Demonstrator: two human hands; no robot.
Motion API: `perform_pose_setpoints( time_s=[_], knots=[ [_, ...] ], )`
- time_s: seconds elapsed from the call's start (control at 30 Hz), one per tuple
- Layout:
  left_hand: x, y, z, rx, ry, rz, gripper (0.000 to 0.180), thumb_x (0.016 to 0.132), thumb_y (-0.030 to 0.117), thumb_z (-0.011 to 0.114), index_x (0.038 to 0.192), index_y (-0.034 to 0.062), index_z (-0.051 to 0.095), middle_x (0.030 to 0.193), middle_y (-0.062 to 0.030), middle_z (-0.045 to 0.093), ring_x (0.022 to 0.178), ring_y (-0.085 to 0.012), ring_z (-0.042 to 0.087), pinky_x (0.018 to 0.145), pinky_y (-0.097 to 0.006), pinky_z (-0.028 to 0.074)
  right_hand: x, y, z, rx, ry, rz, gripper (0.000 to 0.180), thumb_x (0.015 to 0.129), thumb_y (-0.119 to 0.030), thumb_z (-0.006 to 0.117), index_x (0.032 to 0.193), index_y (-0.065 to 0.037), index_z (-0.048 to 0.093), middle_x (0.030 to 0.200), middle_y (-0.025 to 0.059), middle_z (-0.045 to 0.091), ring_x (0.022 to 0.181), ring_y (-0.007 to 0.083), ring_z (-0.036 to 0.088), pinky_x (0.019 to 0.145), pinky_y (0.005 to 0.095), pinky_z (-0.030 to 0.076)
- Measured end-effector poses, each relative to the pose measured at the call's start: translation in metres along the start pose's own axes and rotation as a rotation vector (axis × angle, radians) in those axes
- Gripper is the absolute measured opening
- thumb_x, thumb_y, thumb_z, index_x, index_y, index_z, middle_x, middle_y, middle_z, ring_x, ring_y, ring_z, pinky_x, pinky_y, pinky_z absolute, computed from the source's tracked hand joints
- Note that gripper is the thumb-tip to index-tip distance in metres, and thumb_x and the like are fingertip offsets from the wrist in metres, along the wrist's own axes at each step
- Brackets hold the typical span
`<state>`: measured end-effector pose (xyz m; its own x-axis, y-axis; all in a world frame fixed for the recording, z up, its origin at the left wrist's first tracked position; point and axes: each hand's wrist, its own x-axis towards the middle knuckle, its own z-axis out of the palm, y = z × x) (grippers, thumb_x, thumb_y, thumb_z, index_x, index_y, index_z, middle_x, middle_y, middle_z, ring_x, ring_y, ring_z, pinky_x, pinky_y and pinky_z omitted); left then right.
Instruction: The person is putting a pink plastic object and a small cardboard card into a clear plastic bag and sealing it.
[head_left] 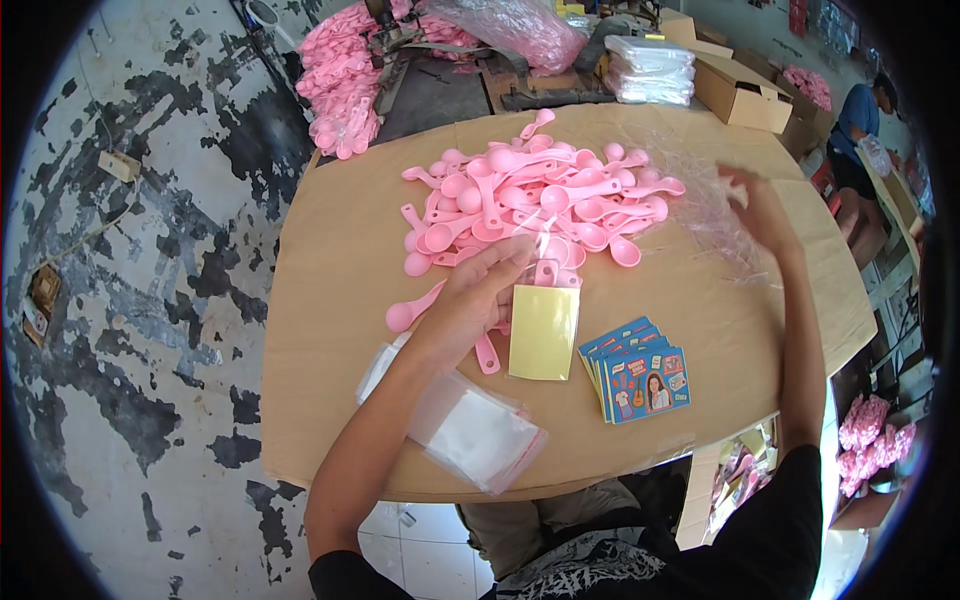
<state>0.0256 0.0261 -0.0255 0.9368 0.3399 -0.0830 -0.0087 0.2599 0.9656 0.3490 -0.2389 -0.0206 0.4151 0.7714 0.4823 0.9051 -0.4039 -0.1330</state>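
My left hand (485, 275) pinches the top of a small clear plastic bag (544, 334). A plain yellow card back shows inside it, and the end of a pink measuring spoon (545, 272) shows at its top. Just beyond, a heap of pink measuring spoons (540, 190) spreads over the paper-covered table. Over at the right, my right hand (762, 212) is above a scatter of thin clear plastic strips (715, 215), fingers apart, holding nothing I can see. Under my left forearm lies a stack of empty clear bags (475, 425). Blue printed cards (645, 382) are fanned to the right of the held bag.
Bundles of bagged pink spoons (340, 75) sit at the back left, beside a dark bench. A stack of clear bags (650, 70) and an open cardboard box (742, 88) stand at the back right. Another person (858, 120) works at the far right.
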Motion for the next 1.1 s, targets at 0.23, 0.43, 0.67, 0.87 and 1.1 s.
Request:
perform_pose_setpoints(
  time_s=[0.23,0.43,0.67,0.87,1.1],
  knots=[
    [0.001,0.003,0.000,0.018,-0.068,-0.003,0.043,0.102,0.028,0.047,0.131,-0.0038,0.050,0.117,-0.0167,0.064,0.102,-0.0228,0.067,0.084,-0.035,0.057,0.005,-0.031,-0.029,0.613,0.271,0.169,0.026,0.096,-0.018,0.057,0.113,0.001,0.062,0.106,0.0091,0.067,0.093,0.0132,0.061,0.081,0.0280,0.048],
    [-0.007,0.006,-0.003,0.051,-0.030,0.015,0.041,0.102,0.027,0.048,0.130,-0.0024,0.051,0.117,-0.0160,0.065,0.101,-0.0222,0.067,0.082,-0.036,0.057,0.008,-0.078,-0.053,1.173,-0.702,-0.094,0.024,0.096,-0.018,0.054,0.108,0.001,0.064,0.099,0.0091,0.066,0.093,0.0161,0.064,0.080,0.0284,0.051],
    [-0.007,0.005,0.003,0.067,-0.008,0.025,0.039,0.100,0.034,0.051,0.124,0.0042,0.061,0.096,-0.0056,0.069,0.077,-0.0090,0.066,0.065,-0.024,0.056,-0.008,-0.068,-0.068,1.062,-0.098,0.206,0.021,0.093,-0.014,0.054,0.105,0.001,0.063,0.098,0.0069,0.064,0.084,0.0153,0.061,0.080,0.0303,0.050],
    [-0.017,0.009,0.016,0.026,-0.057,0.102,0.039,0.100,0.031,0.054,0.124,0.0024,0.061,0.097,-0.0028,0.068,0.083,-0.0061,0.064,0.068,-0.022,0.053,-0.001,-0.133,-0.014,0.795,-0.099,-0.194,0.035,0.093,-0.028,0.063,0.113,0.000,0.062,0.101,0.0047,0.066,0.091,0.0166,0.062,0.083,0.0323,0.049],
    [-0.031,0.011,0.034,0.072,-0.074,0.259,0.034,0.100,0.022,0.054,0.127,0.0024,0.060,0.104,-0.0028,0.067,0.092,-0.0086,0.063,0.081,-0.025,0.053,-0.009,-0.219,0.005,1.163,-0.167,0.067,0.027,0.091,-0.012,0.068,0.114,0.001,0.065,0.094,0.0069,0.071,0.077,0.0047,0.062,0.068,0.0209,0.050]
  ],
)
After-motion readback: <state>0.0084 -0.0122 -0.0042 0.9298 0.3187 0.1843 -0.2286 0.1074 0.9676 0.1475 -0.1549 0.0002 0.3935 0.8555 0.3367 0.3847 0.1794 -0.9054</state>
